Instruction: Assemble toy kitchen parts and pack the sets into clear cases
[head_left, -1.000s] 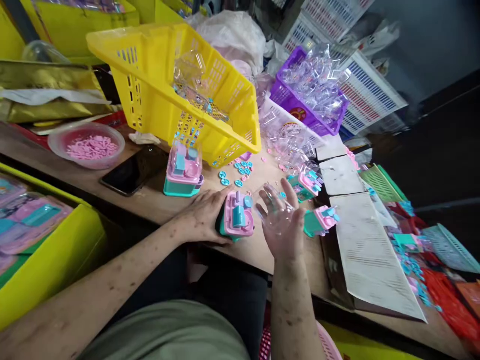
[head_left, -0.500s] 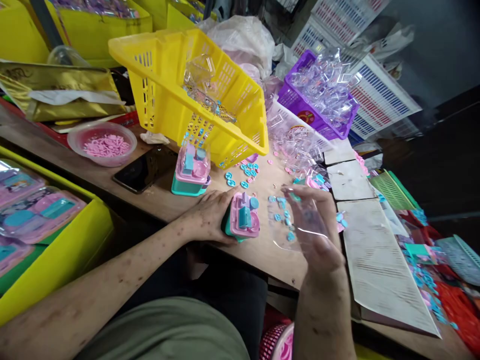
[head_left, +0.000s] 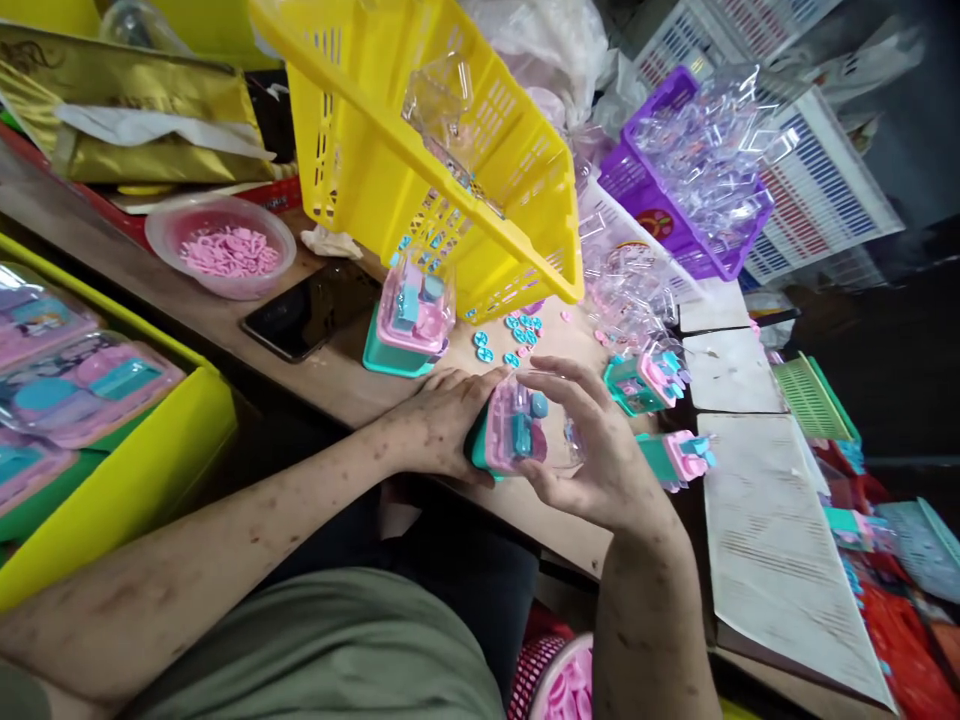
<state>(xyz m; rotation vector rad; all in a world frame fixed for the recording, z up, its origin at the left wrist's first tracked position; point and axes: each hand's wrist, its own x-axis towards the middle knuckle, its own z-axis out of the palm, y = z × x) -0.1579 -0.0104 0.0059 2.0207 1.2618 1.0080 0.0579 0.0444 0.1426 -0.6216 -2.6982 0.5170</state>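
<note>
A pink and teal toy box (head_left: pixel 499 430) with small blue pieces on its top stands at the table's front edge. My left hand (head_left: pixel 442 425) wraps its near left side and steadies it. In my right hand (head_left: pixel 581 440) is a clear plastic cover (head_left: pixel 561 440), gripped between thumb and fingers and held against the box's top. Whether the cover is seated all round cannot be seen. A second toy box (head_left: pixel 411 318) with its clear cover on stands just behind my left hand. Two more toy boxes, one teal and pink (head_left: pixel 646 383), lie beyond my right hand.
A yellow basket (head_left: pixel 517 240) stands behind, with blue wheels (head_left: pixel 514 335) scattered before it. At left are a phone (head_left: pixel 300 315), a bowl of pink pieces (head_left: pixel 225 205) and a yellow bin of boxes (head_left: pixel 150 470). A purple basket (head_left: pixel 645 190) of clear covers stands back right.
My right hand has brought the clear cover leftward onto the top of the toy box. My left hand still holds the box. The whole view has shifted somewhat.
</note>
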